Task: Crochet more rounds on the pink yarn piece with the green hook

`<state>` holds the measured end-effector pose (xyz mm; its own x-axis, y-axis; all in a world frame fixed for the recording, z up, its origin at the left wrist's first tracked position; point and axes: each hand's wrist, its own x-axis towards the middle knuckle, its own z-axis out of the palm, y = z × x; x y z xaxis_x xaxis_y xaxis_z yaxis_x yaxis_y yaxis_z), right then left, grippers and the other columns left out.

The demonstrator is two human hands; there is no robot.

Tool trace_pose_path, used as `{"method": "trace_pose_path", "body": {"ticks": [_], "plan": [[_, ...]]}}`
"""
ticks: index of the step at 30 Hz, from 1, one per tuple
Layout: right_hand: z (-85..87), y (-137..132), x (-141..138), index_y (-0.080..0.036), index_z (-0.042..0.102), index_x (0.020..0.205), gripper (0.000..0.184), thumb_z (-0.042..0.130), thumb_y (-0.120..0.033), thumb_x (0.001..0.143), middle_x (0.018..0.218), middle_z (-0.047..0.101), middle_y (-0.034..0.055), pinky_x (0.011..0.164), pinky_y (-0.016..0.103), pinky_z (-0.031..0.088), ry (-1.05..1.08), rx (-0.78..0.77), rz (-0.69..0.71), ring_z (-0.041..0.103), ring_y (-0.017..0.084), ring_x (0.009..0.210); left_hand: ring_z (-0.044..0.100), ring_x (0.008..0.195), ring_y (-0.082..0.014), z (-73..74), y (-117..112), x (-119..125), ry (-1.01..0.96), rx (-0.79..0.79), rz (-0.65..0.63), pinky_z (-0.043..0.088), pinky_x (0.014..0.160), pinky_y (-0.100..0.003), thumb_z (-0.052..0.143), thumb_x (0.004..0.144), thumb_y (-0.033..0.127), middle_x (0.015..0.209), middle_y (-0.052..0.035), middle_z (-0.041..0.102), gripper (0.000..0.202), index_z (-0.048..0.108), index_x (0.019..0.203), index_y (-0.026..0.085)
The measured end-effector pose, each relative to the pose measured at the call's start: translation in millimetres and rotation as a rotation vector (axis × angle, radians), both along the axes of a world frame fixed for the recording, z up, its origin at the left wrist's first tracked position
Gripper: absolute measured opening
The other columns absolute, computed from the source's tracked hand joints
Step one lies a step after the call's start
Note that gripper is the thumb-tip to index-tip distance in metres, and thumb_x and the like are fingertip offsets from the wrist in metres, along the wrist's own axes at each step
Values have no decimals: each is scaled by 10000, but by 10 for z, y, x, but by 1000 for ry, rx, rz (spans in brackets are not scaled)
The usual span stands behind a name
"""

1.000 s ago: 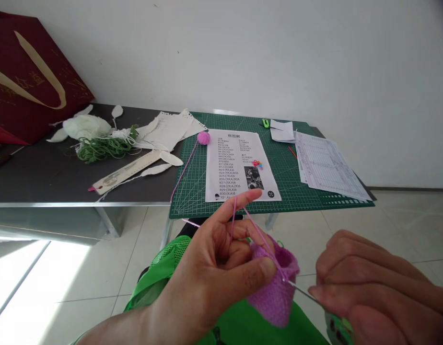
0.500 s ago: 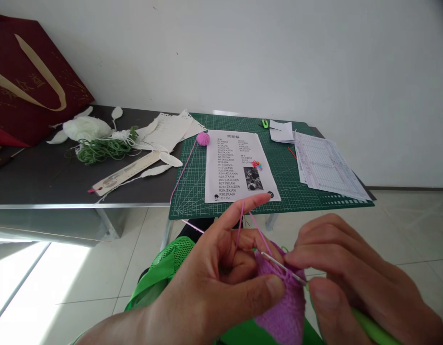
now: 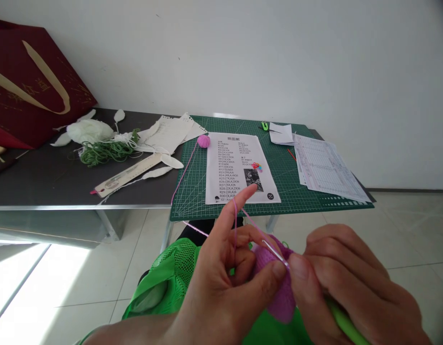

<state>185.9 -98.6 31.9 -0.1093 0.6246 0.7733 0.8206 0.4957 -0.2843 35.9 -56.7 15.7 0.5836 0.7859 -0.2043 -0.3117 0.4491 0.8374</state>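
Observation:
My left hand [image 3: 225, 278] pinches a small purple crochet piece [image 3: 279, 287] between thumb and fingers, its forefinger raised with pink yarn [image 3: 235, 220] looped over it. My right hand [image 3: 351, 282] grips a crochet hook [image 3: 275, 253] with a green handle; the metal tip lies across the top of the piece. The yarn runs up to a small pink yarn ball [image 3: 203, 140] on the green cutting mat [image 3: 304, 187]. A printed pattern sheet [image 3: 239, 167] lies on the mat just beyond my hands.
A green mesh bag [image 3: 164, 282] rests in my lap. More papers [image 3: 325, 165] lie at the mat's right. On the dark table [image 3: 38, 182] are green cord [image 3: 99, 151], white stuffing [image 3: 90, 130], a ruler [image 3: 130, 175] and a red gift bag [image 3: 27, 91].
My right hand has come in from the right and closed up to the purple piece, bringing the hook's tip onto its top edge. My left forefinger stays raised with the yarn.

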Motion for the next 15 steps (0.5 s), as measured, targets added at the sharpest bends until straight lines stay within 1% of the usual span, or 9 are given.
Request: {"method": "trace_pose_path", "body": {"ticks": [3,6,8,10,12,15], "plan": [[-83,63,-17,-153,523,608,321,692,30,811,565,543,-15,542,291,444,-64,87,-25,455,94,598,304,535,-48,-50,-58,66,34,20,80,244,496,-211,769,882,218,878,46,615,876,280,1572,448],[-213,133,-15,-153,518,584,335,697,17,810,543,514,-1,542,320,429,-103,122,-59,437,114,596,311,553,-62,-67,-64,123,130,6,177,258,502,-206,768,879,220,827,43,604,911,225,1596,366],[-291,156,3,-149,533,597,310,679,25,809,542,518,2,537,315,433,-93,146,-69,437,120,603,308,540,-59,-59,-34,129,152,-28,186,259,494,-194,798,839,194,781,51,594,979,201,1606,311],[-335,157,32,-141,559,626,268,653,16,822,553,543,1,546,309,452,-78,196,-57,450,118,600,316,534,-51,-47,15,99,101,-73,133,294,510,-190,839,786,161,792,48,612,1012,246,1594,297],[-340,146,60,-134,581,643,239,631,-33,854,562,559,0,565,314,478,-86,234,-32,471,115,590,312,537,-38,-42,69,42,14,-109,35,317,545,-198,866,755,130,846,37,638,957,360,1548,307],[-280,122,78,-136,574,612,259,601,-51,855,540,537,-7,545,315,461,-85,234,26,467,111,564,256,528,-35,-52,135,-50,-59,-122,-122,243,543,-212,863,794,172,755,56,593,807,471,1489,288]]}}
